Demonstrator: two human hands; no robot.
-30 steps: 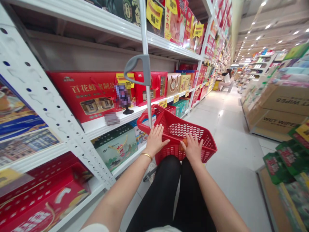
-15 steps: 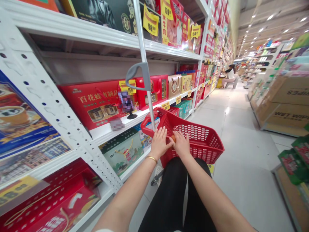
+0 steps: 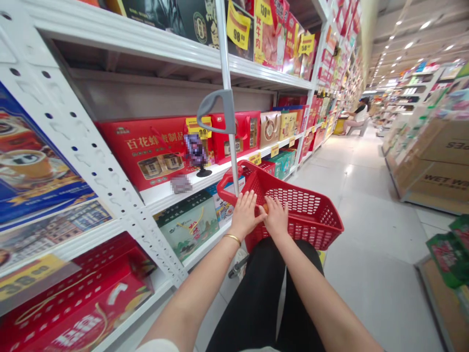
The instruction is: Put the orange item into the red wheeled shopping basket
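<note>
A red plastic shopping basket (image 3: 315, 215) on wheels stands on the aisle floor in front of my legs, its grey pull handle (image 3: 223, 110) raised. My left hand (image 3: 245, 215) lies on the basket's near rim with fingers stretched out flat. My right hand (image 3: 275, 216) sits right beside it on the rim, fingers curled over a small orange object (image 3: 265, 208) that is mostly hidden. A gold bangle circles my left wrist.
White metal shelves (image 3: 110, 161) on the left carry red gift boxes (image 3: 146, 151), green boxes (image 3: 188, 225) and yellow price tags. Cardboard cartons (image 3: 436, 166) line the right side. A person (image 3: 359, 117) sits far down the tiled aisle.
My right hand slid left along the rim until it came next to my left hand. The view shifted slightly; the basket stays put.
</note>
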